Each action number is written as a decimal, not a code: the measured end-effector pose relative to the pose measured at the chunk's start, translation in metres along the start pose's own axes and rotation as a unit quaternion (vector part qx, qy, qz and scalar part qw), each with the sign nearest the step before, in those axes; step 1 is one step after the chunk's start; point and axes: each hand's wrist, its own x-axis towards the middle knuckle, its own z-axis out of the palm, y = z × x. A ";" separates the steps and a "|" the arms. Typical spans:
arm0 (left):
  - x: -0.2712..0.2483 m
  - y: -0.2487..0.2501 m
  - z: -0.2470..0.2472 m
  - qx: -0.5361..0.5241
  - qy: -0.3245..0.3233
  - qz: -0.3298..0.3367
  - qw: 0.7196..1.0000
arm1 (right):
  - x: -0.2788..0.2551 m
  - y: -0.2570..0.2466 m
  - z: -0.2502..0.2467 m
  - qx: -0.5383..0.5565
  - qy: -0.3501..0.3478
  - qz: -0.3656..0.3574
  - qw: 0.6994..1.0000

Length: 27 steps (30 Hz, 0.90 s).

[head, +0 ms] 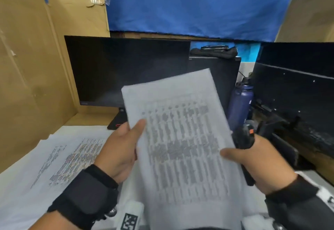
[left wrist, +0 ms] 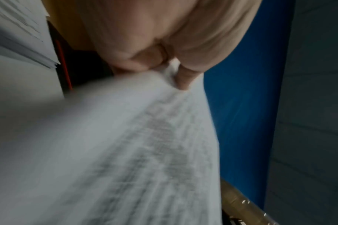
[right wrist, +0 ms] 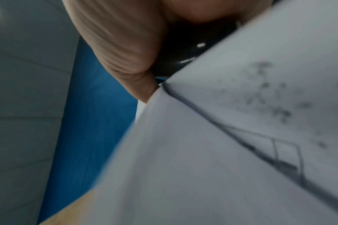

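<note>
A bundle of white printed sheets with blurred rows of text is held up over the table between both hands. My left hand grips its left edge, thumb on top and fingers underneath. My right hand holds the right edge with its thumb on the page, and a black tool with an orange mark sits in the same hand behind the paper. In the left wrist view the sheets are pinched under the left hand. In the right wrist view the right hand holds the paper against the black tool.
More printed sheets lie on the table at the left. A dark monitor stands behind, with a black box beside it and a dark blue bottle. Cardboard walls the left; black equipment fills the right.
</note>
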 end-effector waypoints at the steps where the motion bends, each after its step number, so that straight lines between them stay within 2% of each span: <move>1: 0.001 -0.001 0.005 0.010 -0.022 -0.013 1.000 | 0.004 -0.003 -0.013 0.009 0.027 0.003 1.000; 4: 0.006 -0.013 0.017 0.125 -0.069 -0.058 0.988 | 0.018 -0.010 -0.061 0.036 0.120 0.020 0.992; 5: 0.004 -0.019 0.023 0.207 -0.106 -0.065 0.970 | 0.021 -0.013 -0.076 0.031 0.146 0.020 0.989; 6: 0.004 -0.026 0.031 0.328 -0.173 -0.046 0.928 | 0.023 -0.016 -0.089 0.014 0.168 0.019 0.986; 7: 0.003 -0.036 0.041 0.455 -0.250 -0.014 0.855 | 0.026 -0.019 -0.100 -0.003 0.182 0.006 0.983; 8: 0.002 -0.045 0.054 0.562 -0.307 0.022 0.768 | 0.028 -0.022 -0.109 -0.018 0.201 -0.004 0.980; 9: 0.001 -0.055 0.065 0.634 -0.342 0.058 0.691 | 0.032 -0.021 -0.121 -0.033 0.207 -0.005 0.978; 10: 0.002 -0.064 0.076 0.669 -0.367 0.098 0.639 | 0.037 -0.016 -0.131 -0.057 0.207 -0.004 0.977; 11: 0.005 -0.073 0.087 0.682 -0.386 0.147 0.604 | 0.041 -0.016 -0.137 -0.074 0.202 -0.006 0.977; 12: 0.008 -0.078 0.096 0.680 -0.401 0.182 0.587 | 0.043 -0.017 -0.137 -0.079 0.195 -0.003 0.978; 13: 0.011 -0.083 0.105 0.676 -0.410 0.199 0.579 | 0.045 -0.020 -0.135 -0.081 0.181 -0.005 0.980; 15: 0.020 -0.091 0.114 0.676 -0.419 0.193 0.574 | 0.047 -0.022 -0.128 -0.094 0.159 -0.004 0.983; 18: 0.029 -0.102 0.109 0.705 -0.431 0.161 0.540 | 0.061 -0.011 -0.119 -0.102 0.131 0.042 0.985; 19: 0.030 -0.105 0.103 0.707 -0.426 0.168 0.539 | 0.069 -0.003 -0.119 -0.096 0.113 0.061 0.987; 23: 0.024 -0.099 0.065 0.694 -0.371 0.165 0.595 | 0.101 0.039 -0.108 -0.060 0.039 0.186 0.980; 27: 0.009 -0.087 0.010 0.677 -0.314 0.150 0.648 | 0.131 0.100 -0.085 -0.140 -0.028 0.257 0.956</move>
